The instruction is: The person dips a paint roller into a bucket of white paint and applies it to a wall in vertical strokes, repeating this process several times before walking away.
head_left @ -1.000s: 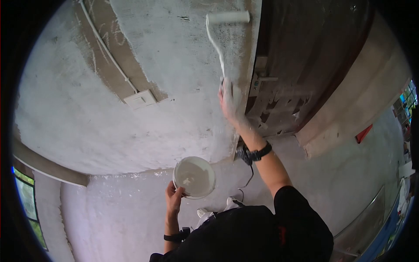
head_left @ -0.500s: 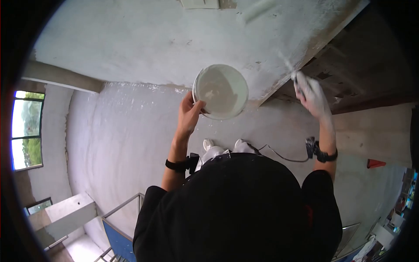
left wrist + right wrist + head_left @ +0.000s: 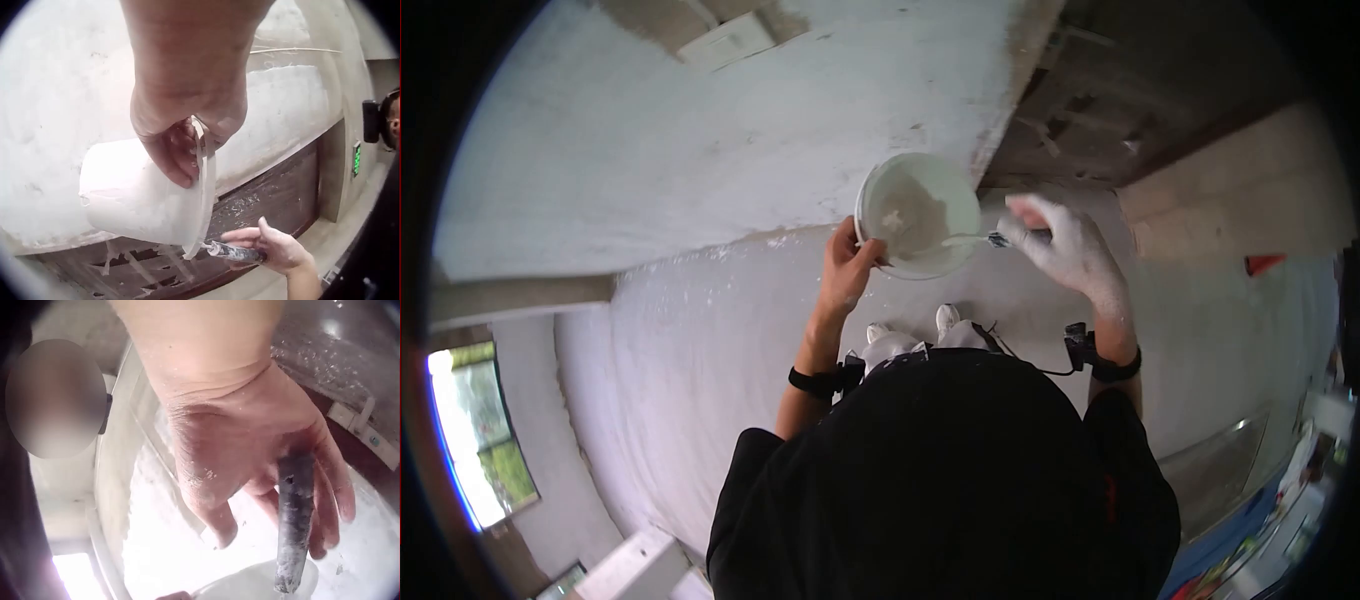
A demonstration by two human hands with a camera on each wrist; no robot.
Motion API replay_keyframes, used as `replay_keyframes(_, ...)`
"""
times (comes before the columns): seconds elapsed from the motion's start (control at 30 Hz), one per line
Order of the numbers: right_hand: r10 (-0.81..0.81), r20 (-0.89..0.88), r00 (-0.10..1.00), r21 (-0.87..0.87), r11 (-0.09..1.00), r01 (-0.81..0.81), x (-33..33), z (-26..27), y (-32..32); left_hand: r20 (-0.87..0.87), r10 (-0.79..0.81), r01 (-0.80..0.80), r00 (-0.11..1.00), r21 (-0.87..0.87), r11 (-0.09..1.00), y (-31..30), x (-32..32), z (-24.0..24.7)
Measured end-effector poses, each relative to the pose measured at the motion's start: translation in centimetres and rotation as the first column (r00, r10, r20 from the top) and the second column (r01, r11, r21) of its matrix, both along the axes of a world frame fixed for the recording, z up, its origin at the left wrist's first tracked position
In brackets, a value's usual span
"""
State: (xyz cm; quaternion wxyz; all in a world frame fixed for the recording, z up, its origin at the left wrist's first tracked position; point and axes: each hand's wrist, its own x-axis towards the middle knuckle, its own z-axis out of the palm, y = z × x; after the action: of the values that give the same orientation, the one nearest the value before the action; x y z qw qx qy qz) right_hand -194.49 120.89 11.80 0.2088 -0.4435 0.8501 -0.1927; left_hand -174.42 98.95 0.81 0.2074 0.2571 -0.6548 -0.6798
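Note:
My left hand (image 3: 847,270) grips the rim of a white bucket (image 3: 970,205), thumb over the inside and fingers on the outer wall. Greyish-white liquid (image 3: 915,215) covers the bucket's bottom. In the left wrist view the bucket (image 3: 134,190) appears from its side. My right hand (image 3: 1075,245), coated in white, holds a paint roller by its dark handle (image 3: 295,519). Its fingers lie loosely about the handle, the thumb standing apart. The roller's white-coated wire frame (image 3: 963,240) reaches over the rim into the bucket; its sleeve is hidden or blends with the bucket.
A patchily whitened wall (image 3: 750,140) rises in front, with a switch plate (image 3: 727,40) on it. Right of it is a dark, worn door panel (image 3: 1150,80). My shoes (image 3: 947,318) stand on the pale floor below. A red object (image 3: 1263,264) lies at right.
The roller has come down off the wall to the bucket, my right hand moving down and then in towards it. The left hand keeps holding the bucket; the head view has tilted downwards.

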Motion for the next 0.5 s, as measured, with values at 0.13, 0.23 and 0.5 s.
replay_keyframes(0.13,0.102,0.748,0.656,-0.614,0.481,0.625,-1.2,-3.5,4.8,-0.065,-0.069,0.082,0.995,0.223,0.971,0.8,0.1,-1.7)
replay_keyframes(0.23,0.582,0.766,0.275,-0.361,0.035,0.932,-2.3,-6.9,9.4,-0.071,-0.162,0.176,0.984,0.3,0.938,1.9,-0.7,-0.6)
replay_keyframes(0.5,-0.903,0.041,0.427,0.24,0.424,0.873,5.9,-29.6,19.6,0.111,-0.471,0.409,0.875,0.35,0.843,-0.9,-4.2,-4.8)
